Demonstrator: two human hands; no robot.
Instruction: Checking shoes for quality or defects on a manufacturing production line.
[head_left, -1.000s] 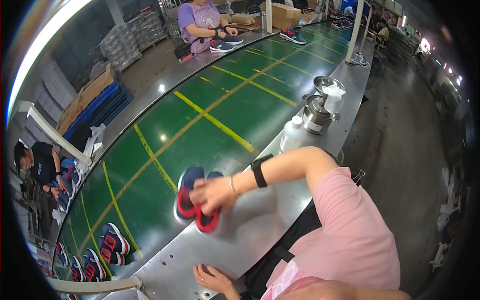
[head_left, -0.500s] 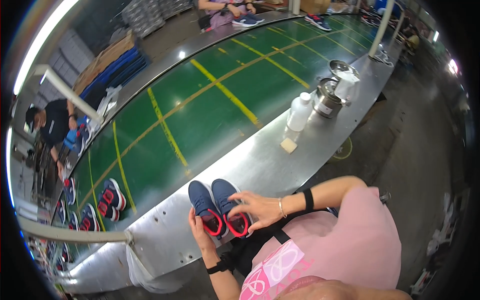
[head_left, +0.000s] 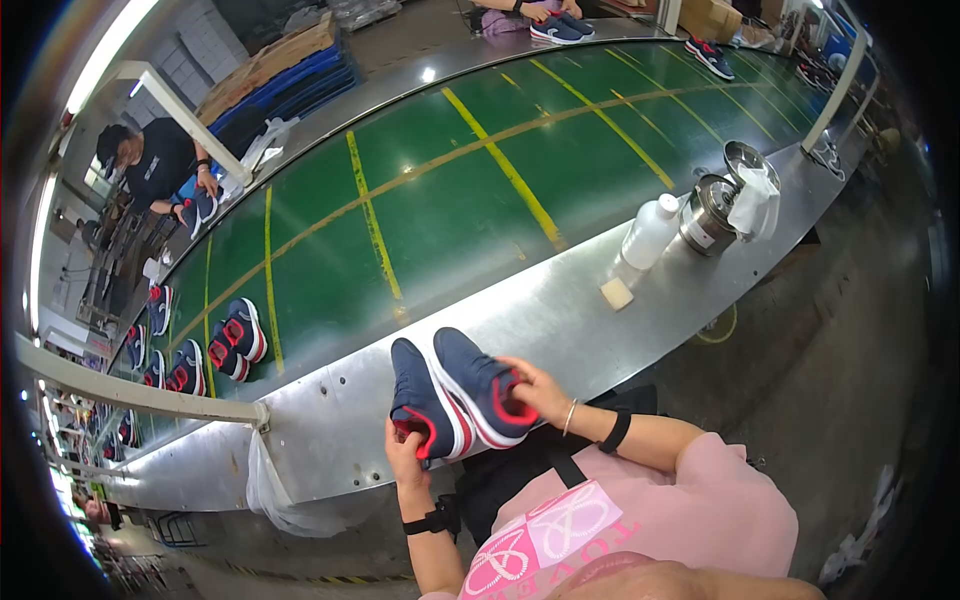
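Fingers of the left hand [head_left: 405,461] pinch the red collar of the left shoe [head_left: 414,392], thumb inside its opening. Just beside it is the right shoe [head_left: 465,370]; both point their toes over the metal bench [head_left: 545,325], heels by its near edge. The right hand [head_left: 541,393] pinches the second collar. Farther right, a pale block [head_left: 617,294] lies mid-bench; a white bottle [head_left: 650,234] and metal pot [head_left: 706,222] stand near the far edge.
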